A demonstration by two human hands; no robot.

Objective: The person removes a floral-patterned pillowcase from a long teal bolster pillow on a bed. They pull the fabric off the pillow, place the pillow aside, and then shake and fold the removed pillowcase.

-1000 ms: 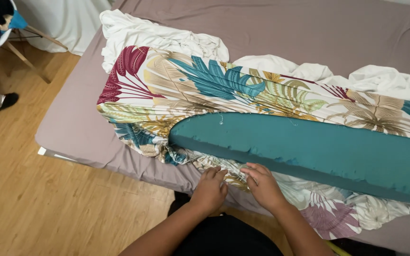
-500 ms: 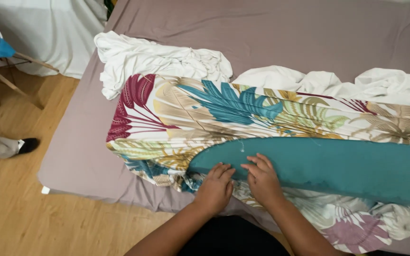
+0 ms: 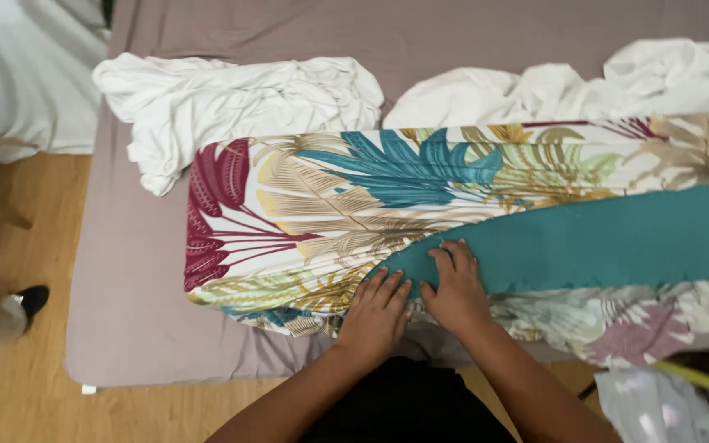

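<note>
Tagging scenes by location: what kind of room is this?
Probably a bedroom: a mattress in a taupe fitted sheet, leaf-print bedding spread on it, white linens heaped behind, wood floor.

Both hands (image 3: pixel 416 299) now flat on teal fabric (image 3: pixel 601 242)

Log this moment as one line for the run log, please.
left hand: flat on leaf-print fabric | right hand: flat on teal fabric strip | surface: mattress | behind: white sheets

Showing teal, white and taupe.
Spreading a leaf-print fabric (image 3: pixel 354 213) in maroon, teal, tan; teal band (image 3: pixel 601 242); white sheets (image 3: pixel 231 102); taupe mattress (image 3: pixel 125 303).
</note>
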